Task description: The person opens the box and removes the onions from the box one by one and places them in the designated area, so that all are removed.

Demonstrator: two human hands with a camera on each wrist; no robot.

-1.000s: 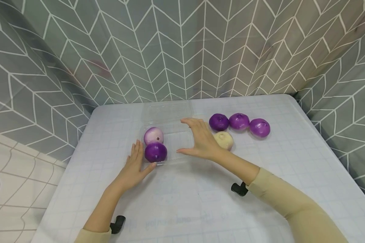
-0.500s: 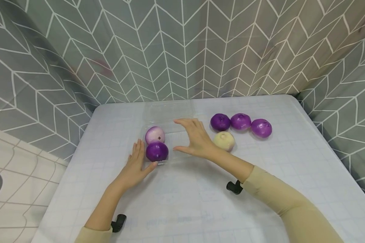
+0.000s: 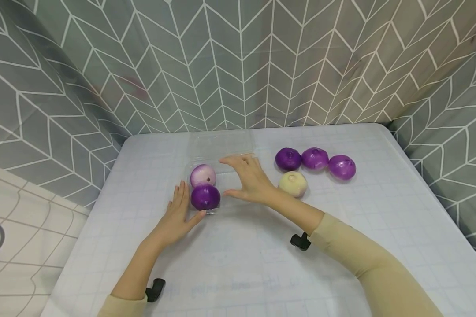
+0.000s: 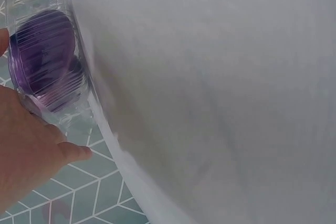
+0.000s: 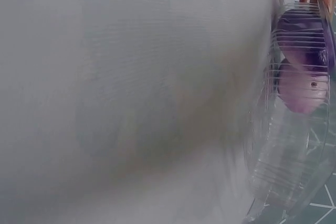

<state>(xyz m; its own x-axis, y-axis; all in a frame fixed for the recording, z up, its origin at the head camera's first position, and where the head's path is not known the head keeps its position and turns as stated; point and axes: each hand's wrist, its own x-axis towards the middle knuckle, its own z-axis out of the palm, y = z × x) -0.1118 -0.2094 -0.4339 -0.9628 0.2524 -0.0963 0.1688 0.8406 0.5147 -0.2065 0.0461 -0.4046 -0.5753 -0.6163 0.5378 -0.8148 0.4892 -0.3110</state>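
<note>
A clear plastic box [image 3: 224, 179] lies on the table with its lid [image 3: 222, 145] folded back. Two onions sit in its left end: a dark purple onion [image 3: 205, 197] in front of a paler, pinkish-purple onion [image 3: 203, 175]. My left hand [image 3: 178, 220] rests along the box's left side, fingers straight and thumb by the front corner. Over the box's right part is my right hand [image 3: 249, 180], thumb and fingers spread with nothing between them. Through the ribbed wall, the left wrist view shows the purple onion [image 4: 44, 51].
Right of the box, three purple onions stand in a row, a dark one [image 3: 288, 159], a middle one [image 3: 315, 158] and a right one [image 3: 342, 167]. A peeled, cream-coloured onion [image 3: 292, 184] lies in front of them. A patterned curtain [image 3: 242, 66] hangs behind the white table [image 3: 238, 255].
My right hand has moved left over the box, away from the cream-coloured onion, its fingers still spread. My left hand has stayed at the box's left side.
</note>
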